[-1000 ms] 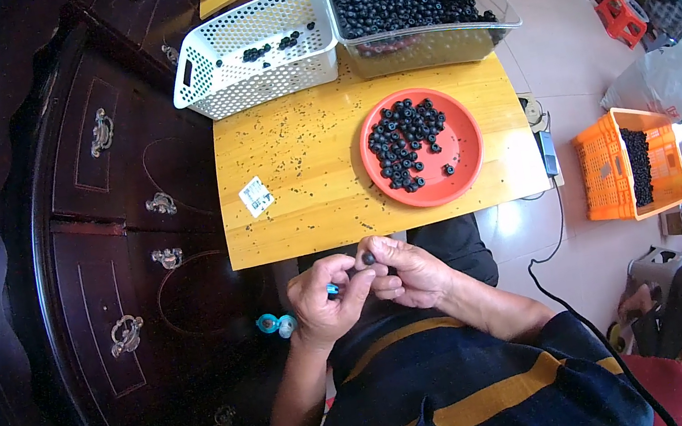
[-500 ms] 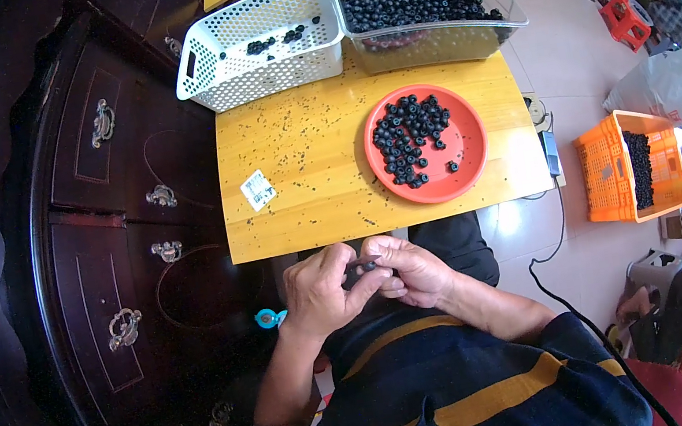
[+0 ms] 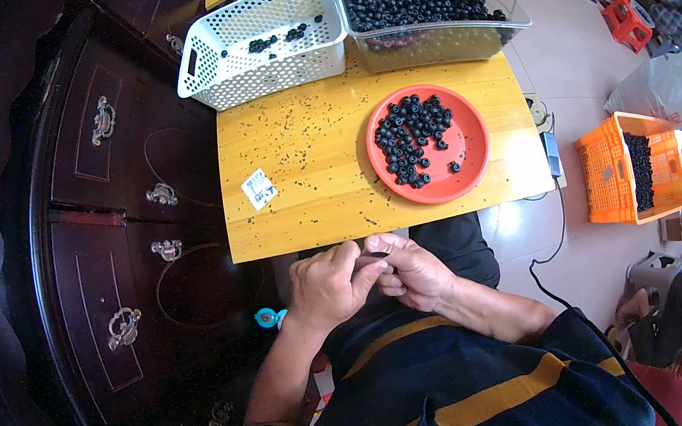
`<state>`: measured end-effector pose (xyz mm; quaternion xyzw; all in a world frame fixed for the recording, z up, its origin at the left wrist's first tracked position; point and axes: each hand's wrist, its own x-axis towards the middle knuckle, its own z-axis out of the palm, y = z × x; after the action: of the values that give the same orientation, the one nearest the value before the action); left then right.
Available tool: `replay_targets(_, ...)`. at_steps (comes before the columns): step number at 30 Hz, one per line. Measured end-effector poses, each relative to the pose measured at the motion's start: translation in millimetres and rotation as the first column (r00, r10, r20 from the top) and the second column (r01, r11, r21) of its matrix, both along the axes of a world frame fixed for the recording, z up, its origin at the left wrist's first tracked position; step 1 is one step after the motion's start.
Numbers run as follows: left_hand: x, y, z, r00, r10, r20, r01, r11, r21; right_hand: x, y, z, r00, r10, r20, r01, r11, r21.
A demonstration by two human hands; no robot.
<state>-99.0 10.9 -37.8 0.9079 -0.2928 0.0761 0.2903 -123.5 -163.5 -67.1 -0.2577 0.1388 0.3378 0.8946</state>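
Note:
My left hand and my right hand meet at the near edge of the table, fingers closed and tips together. Between them shows a thin dark sliver, against the thumb and finger of my right hand. Most of it is covered, and whatever my left fingers grip is hidden. Beyond the hands, a red round plate holds many small black ring-shaped parts, heaped toward its left side. One lies apart on the bare right side.
A white perforated basket with several black parts and a clear bin full of them stand at the table's back. Black crumbs and a white printed packet lie on the yellow table. Dark drawers rise left; an orange crate stands right.
Both hands shift slightly, still pressed together at the fingertips. The small dark piece seen at the right fingertips is now mostly covered. Plate, basket and bin stay put.

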Motion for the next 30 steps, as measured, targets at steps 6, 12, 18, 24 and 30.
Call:
replay_targets(6,6.4,0.5,10.2,0.999,0.023,-0.044,-0.028,0.992,-0.124,3.6,4.5,4.2,0.997,-0.011,-0.079,0.021,0.992,0.122)
replay_targets(12,8.4,-0.5,11.3,0.999,0.024,-0.041,-0.027,0.997,-0.069,3.2,-0.8,3.3,0.996,0.011,-0.092,-0.001,0.994,0.113)
replay_targets(18,8.7,-2.4,9.4,1.000,0.010,-0.014,-0.010,1.000,-0.004,3.9,-2.8,4.1,0.997,0.003,-0.083,0.004,0.996,0.088)
replay_targets(24,12.1,-3.3,-1.2,0.999,-0.028,0.045,0.028,1.000,0.007,5.4,-0.1,-0.6,0.991,-0.030,-0.130,0.043,0.994,0.101)
replay_targets(30,13.0,-7.2,8.9,0.991,-0.030,-0.130,0.009,0.988,-0.157,4.7,0.5,3.1,0.988,-0.029,-0.149,0.039,0.997,0.069)
